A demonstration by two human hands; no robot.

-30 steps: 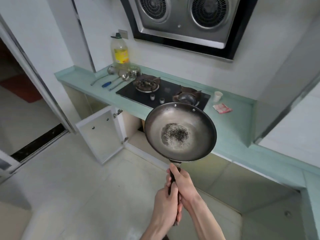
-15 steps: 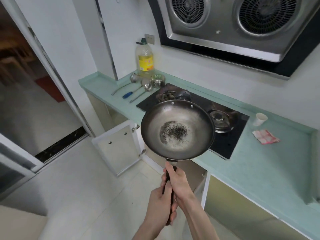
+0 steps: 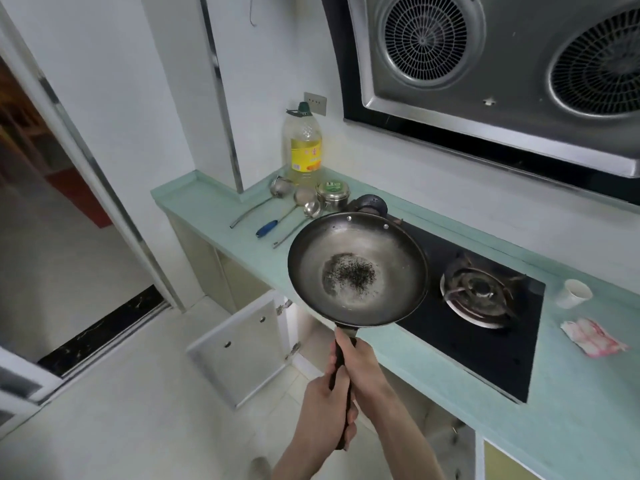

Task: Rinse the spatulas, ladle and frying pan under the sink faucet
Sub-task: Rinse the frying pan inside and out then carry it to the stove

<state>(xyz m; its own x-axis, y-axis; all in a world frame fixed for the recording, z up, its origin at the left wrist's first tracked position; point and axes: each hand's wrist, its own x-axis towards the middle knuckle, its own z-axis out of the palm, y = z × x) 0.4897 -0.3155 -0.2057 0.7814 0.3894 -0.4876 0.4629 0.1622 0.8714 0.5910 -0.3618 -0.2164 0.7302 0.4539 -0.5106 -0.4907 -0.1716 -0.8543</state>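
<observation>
I hold a dark metal frying pan (image 3: 356, 268) by its black handle, level, over the counter's front edge and the hob's left side. Black burnt specks sit in its middle. My right hand (image 3: 360, 362) grips the handle nearer the pan; my left hand (image 3: 325, 407) grips it lower down. On the green counter (image 3: 207, 206) behind the pan lie a steel ladle (image 3: 258, 204), a blue-handled utensil (image 3: 277, 221) and a third steel one (image 3: 296, 225). No sink or faucet shows.
A black gas hob (image 3: 485, 327) with a burner (image 3: 479, 296) lies right of the pan, range hood (image 3: 502, 64) above. An oil bottle (image 3: 304, 147) and steel tin (image 3: 332, 194) stand at the back. A paper cup (image 3: 573, 293), a cloth (image 3: 592, 337), an open cabinet door (image 3: 242, 344).
The view has drawn closer to the counter and turned left. The pan, still in both hands, now hangs over the hob's left burner, which it hides.
</observation>
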